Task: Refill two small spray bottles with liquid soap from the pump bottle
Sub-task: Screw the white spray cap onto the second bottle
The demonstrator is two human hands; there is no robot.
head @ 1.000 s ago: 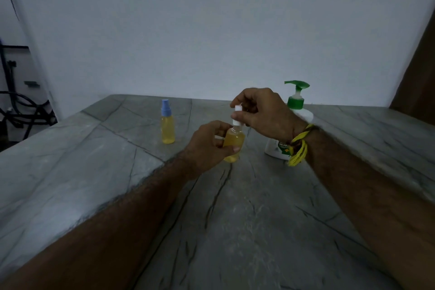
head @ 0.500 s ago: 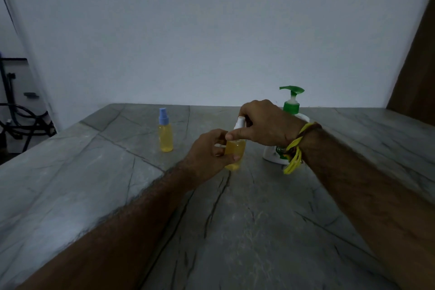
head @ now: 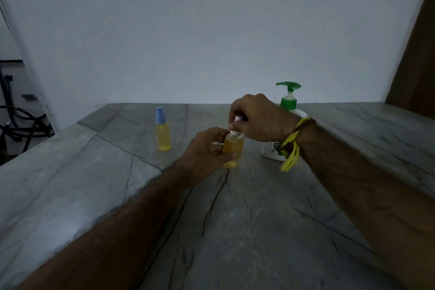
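Observation:
A small spray bottle (head: 233, 150) full of yellow liquid stands on the grey stone counter (head: 235, 219), and my left hand (head: 207, 153) grips its body. My right hand (head: 256, 120) pinches its white spray cap (head: 236, 130) on top of the neck. A second small spray bottle (head: 163, 133), yellow with a blue cap, stands alone to the left. Behind my right wrist is the white pump bottle (head: 288, 101) with a green pump head; its lower body is partly hidden.
The counter's left edge (head: 47, 143) drops off towards dark cables and equipment (head: 18, 120). A white wall backs the counter, and a brown panel (head: 416, 54) rises at the far right. A yellow thread band (head: 292, 148) hangs from my right wrist.
My right hand has lowered the white cap onto the bottle's neck. The bottle has come down to stand on the counter. The view has tilted slightly.

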